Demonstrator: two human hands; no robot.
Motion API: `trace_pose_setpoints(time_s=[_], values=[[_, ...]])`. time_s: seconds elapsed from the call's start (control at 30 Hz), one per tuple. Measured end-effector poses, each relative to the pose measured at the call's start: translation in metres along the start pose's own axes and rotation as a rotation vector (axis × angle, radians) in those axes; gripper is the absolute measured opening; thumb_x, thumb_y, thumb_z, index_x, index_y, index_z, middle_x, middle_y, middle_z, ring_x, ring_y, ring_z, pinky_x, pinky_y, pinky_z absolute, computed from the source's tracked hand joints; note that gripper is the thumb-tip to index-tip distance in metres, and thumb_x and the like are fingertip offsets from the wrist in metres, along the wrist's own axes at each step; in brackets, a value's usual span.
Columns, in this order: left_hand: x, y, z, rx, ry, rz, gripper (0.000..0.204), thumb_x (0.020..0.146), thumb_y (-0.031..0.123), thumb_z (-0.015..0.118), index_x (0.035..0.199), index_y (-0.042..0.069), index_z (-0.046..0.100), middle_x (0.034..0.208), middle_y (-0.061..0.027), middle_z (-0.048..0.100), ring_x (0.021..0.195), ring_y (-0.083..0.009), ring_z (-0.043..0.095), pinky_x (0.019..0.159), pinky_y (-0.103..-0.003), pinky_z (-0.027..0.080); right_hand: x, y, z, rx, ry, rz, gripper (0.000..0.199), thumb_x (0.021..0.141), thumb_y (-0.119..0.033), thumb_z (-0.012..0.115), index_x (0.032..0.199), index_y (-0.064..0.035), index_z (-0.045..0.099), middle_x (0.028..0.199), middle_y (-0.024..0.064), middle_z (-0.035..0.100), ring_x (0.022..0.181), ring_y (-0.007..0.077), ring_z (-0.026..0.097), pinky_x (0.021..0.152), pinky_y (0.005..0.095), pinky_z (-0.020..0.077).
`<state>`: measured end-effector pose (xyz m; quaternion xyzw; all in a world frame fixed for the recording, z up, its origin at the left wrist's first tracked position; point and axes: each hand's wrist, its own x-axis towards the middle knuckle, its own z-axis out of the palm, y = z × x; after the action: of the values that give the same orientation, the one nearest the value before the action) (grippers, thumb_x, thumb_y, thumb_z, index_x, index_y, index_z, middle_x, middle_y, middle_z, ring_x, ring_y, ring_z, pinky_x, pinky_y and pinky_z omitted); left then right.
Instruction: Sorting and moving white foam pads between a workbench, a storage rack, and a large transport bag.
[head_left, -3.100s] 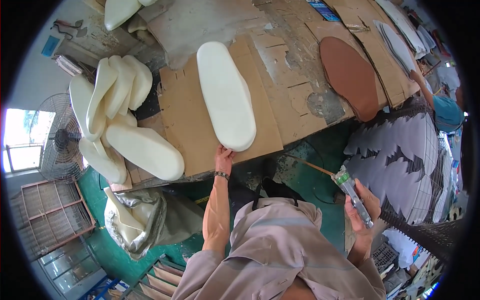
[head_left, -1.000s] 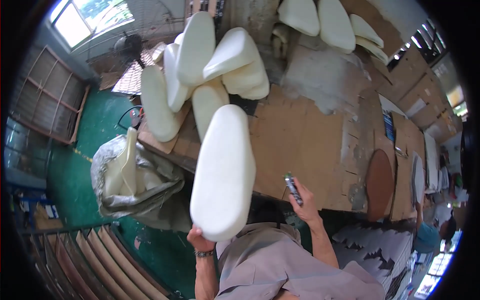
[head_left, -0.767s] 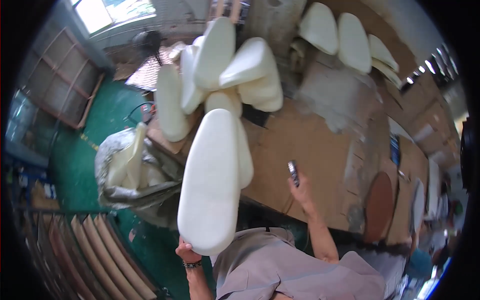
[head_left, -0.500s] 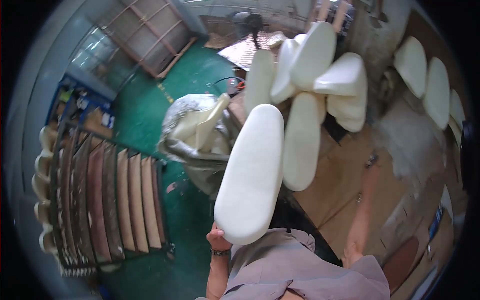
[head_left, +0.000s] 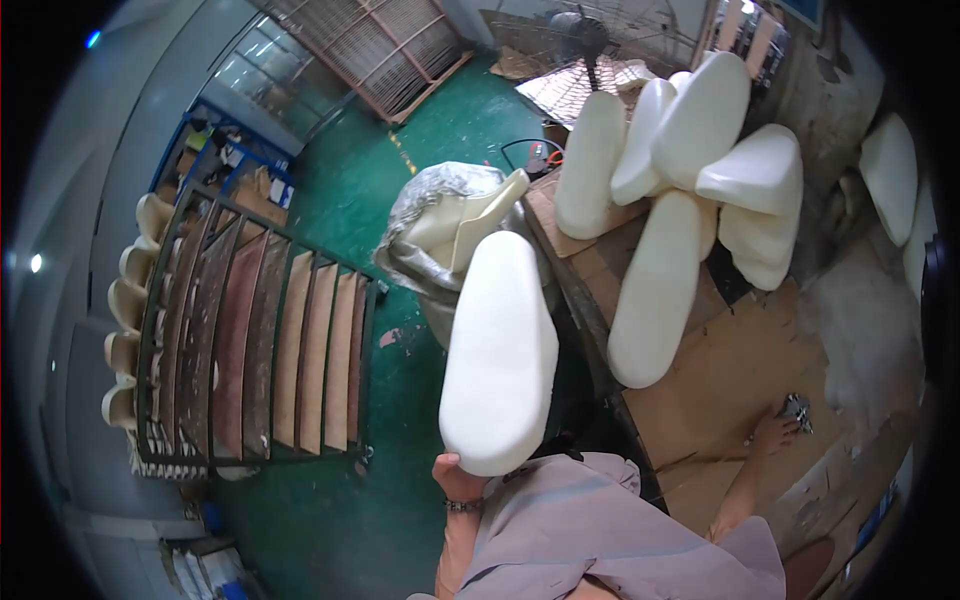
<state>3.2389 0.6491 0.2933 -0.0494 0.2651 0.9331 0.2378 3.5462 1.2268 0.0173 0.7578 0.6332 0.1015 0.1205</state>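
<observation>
My left hand (head_left: 457,477) grips the near end of a long white foam pad (head_left: 500,350) and holds it up over the green floor, left of the table. My right hand (head_left: 778,430) rests on the cardboard-covered table (head_left: 740,370), closed on a small grey tool (head_left: 797,408). Several more white foam pads (head_left: 690,170) lie piled on the table's far end.
A metal rack (head_left: 250,350) with upright brown boards and pale foam pieces stands to the left. A plastic bag of foam scraps (head_left: 445,215) sits by the table corner. A standing fan (head_left: 585,40) is farther back. More foam pads (head_left: 885,170) lie at the right.
I have turned left: the pad in my left hand has swung off the table toward the rack, and my right hand has settled on the table with the tool.
</observation>
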Motion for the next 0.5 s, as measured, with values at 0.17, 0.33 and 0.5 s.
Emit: trace_pose_setpoints(time_s=[0.17, 0.33, 0.5], values=[[0.005, 0.005, 0.019, 0.097, 0.105, 0.091, 0.071, 0.075, 0.022, 0.055, 0.140, -0.007, 0.048, 0.139, -0.0214, 0.057, 0.124, -0.0349, 0.057, 0.106, -0.048, 0.045, -0.012, -0.004, -0.004, 0.096, -0.031, -0.109, 0.075, 0.104, -0.058, 0.028, 0.156, -0.0035, 0.023, 0.163, 0.0174, 0.021, 0.143, 0.0436, 0.030, 0.114, 0.0601, 0.0274], [0.024, -0.014, -0.024, 0.194, 0.080, -0.003, 0.073, 0.071, 0.020, 0.059, 0.138, -0.008, 0.048, 0.135, -0.0213, 0.059, 0.125, -0.0322, 0.056, 0.108, -0.045, 0.043, -0.025, 0.036, 0.028, 0.452, 0.662, -0.366, 0.058, 0.099, -0.036, 0.056, 0.143, 0.0015, 0.046, 0.147, 0.0251, 0.044, 0.136, 0.0400, 0.043, 0.108, 0.0523, 0.0406], [0.008, 0.024, -0.002, 0.256, -0.070, -0.066, 0.072, 0.071, 0.018, 0.058, 0.136, -0.011, 0.048, 0.115, -0.0222, 0.069, 0.097, -0.0294, 0.070, 0.081, -0.041, 0.058, -0.120, -0.020, -0.067, 1.365, -0.287, -0.504, 0.063, 0.100, -0.041, 0.057, 0.146, 0.0000, 0.043, 0.144, 0.0214, 0.050, 0.127, 0.0356, 0.054, 0.103, 0.0490, 0.0458]])
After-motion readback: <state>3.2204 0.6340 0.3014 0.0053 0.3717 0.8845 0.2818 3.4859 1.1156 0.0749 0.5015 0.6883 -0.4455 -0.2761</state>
